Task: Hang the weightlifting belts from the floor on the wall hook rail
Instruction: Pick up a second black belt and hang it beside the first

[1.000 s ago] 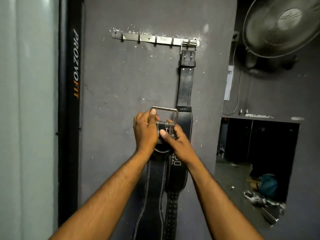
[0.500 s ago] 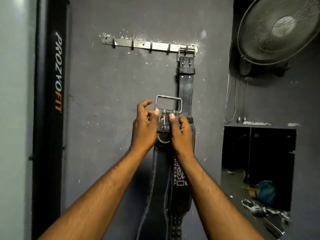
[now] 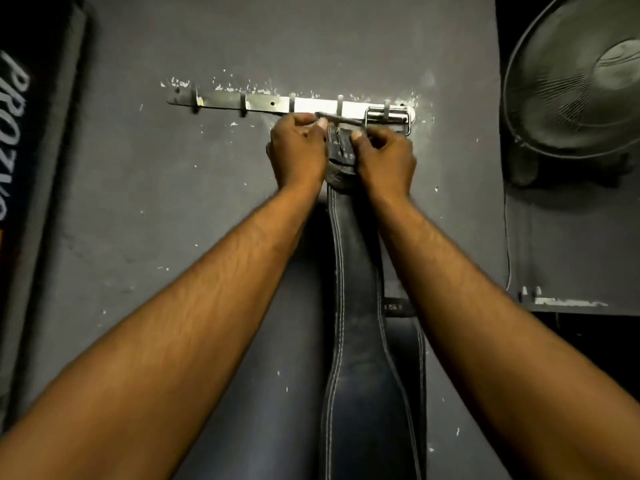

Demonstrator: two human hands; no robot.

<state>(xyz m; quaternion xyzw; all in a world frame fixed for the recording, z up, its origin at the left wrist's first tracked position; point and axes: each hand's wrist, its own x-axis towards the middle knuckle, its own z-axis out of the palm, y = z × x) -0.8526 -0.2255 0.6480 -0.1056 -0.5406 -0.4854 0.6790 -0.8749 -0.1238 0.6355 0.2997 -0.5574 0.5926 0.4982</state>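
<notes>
A metal hook rail (image 3: 256, 102) with several hooks is screwed to the grey wall. One black belt's buckle (image 3: 398, 116) hangs on the rightmost hook; most of that belt is hidden behind my right arm, with part of it (image 3: 408, 344) showing lower down. My left hand (image 3: 298, 150) and my right hand (image 3: 386, 157) both grip the buckle end of a second black stitched belt (image 3: 353, 306). Its metal buckle frame (image 3: 341, 119) is tilted against the rail at the hook just left of the hung buckle. The belt's body hangs straight down between my forearms.
A black upright pad with white lettering (image 3: 20, 140) stands at the left edge. A wall fan (image 3: 578, 84) is mounted at the upper right, with a cable and a ledge (image 3: 568, 303) below it. Three hooks on the rail's left part are bare.
Both hands have lifted the second belt's buckle from chest height up to the rail, beside the hung belt's buckle. The view has moved closer to the wall.
</notes>
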